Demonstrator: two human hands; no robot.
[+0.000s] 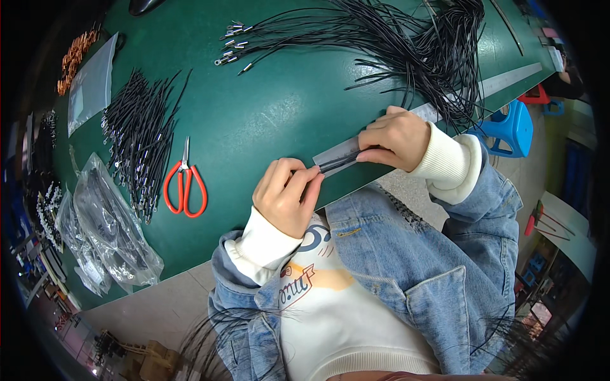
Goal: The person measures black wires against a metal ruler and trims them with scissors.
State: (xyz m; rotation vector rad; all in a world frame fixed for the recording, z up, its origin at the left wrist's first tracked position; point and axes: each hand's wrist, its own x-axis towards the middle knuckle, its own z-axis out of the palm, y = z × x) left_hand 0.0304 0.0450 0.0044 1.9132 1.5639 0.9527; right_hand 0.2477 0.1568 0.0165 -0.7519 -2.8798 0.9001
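Note:
Near the front edge of the green table, several thin black cords (340, 162) are stretched between my two hands along a metal ruler (333, 151). My left hand (284, 195) pinches their left end between thumb and fingers. About a hand's width to the right, my right hand (395, 138) is closed around the same cords, its thumb lying along them. The cord ends inside my fingers are hidden. Beyond my right hand lies a large bundle of long black cords (419, 54), with silvery metal tips (234, 46) at its left end, crossing over the ruler.
Red-handled scissors (185, 187) lie left of my left hand. Past them are a pile of short black cords (136, 127), clear plastic bags (111, 219), a flat bag (92, 86) and copper-coloured pieces (76, 58). A blue stool (511, 130) stands beyond the table's right edge.

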